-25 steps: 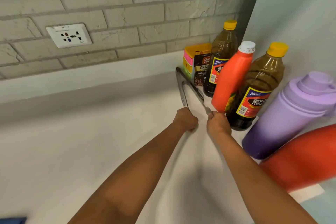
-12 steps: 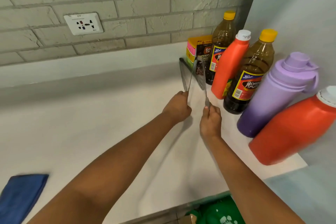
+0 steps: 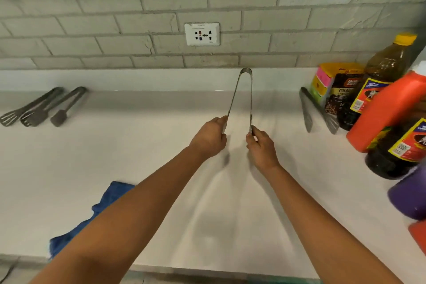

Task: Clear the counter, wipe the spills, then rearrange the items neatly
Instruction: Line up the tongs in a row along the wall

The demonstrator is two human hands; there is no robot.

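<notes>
A pair of metal tongs (image 3: 242, 94) is held above the middle of the white counter (image 3: 138, 145), hinge end pointing up toward the wall. My left hand (image 3: 208, 137) grips the tip of one arm and my right hand (image 3: 260, 145) pinches the tip of the other. A second pair of tongs (image 3: 317, 113) lies on the counter at the right, beside the bottles. Several dark utensils (image 3: 39, 108) lie in a row at the far left. A blue cloth (image 3: 92, 214) lies crumpled near the front edge, partly hidden by my left forearm.
At the right stand two brown bottles with yellow caps (image 3: 382, 76), an orange bottle (image 3: 387, 108), a purple flask (image 3: 410, 193), a red container (image 3: 419, 235) and a coffee pack (image 3: 341, 92). A wall socket (image 3: 202, 34) sits in the brick backsplash.
The view has swung left. Both hands carried one pair of tongs away from the bottles to the counter's middle; a second pair stays by the bottles. The left utensils came into view.
</notes>
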